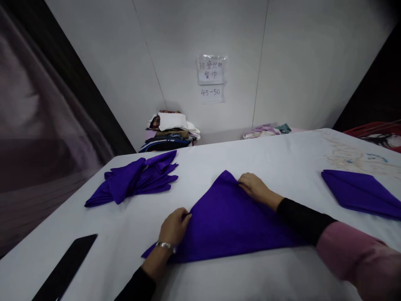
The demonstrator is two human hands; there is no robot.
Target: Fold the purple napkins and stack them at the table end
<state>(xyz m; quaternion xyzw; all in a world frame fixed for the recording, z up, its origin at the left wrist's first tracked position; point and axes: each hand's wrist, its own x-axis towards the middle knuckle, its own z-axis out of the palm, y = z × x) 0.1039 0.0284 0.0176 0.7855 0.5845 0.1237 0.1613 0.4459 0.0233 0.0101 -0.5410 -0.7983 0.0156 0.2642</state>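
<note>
A purple cloth napkin (pixel 232 221), doubled into a triangle, lies flat in front of me with its peak pointing away. My left hand (pixel 175 226) pinches its left slanted edge about midway up. Near the peak, my right hand (pixel 254 186) has its fingers closed on the right slanted edge. Behind my left forearm, the napkin's lower left corner pokes out. The lower right corner is hidden under my right sleeve.
A loose heap of purple napkins (pixel 134 177) lies at the left on the white-covered table (pixel 125 234). Folded purple napkins (pixel 360 192) rest at the right. A black flat object (pixel 67 265) is at the near left. Stacked clothes (pixel 171 131) stand by the wall.
</note>
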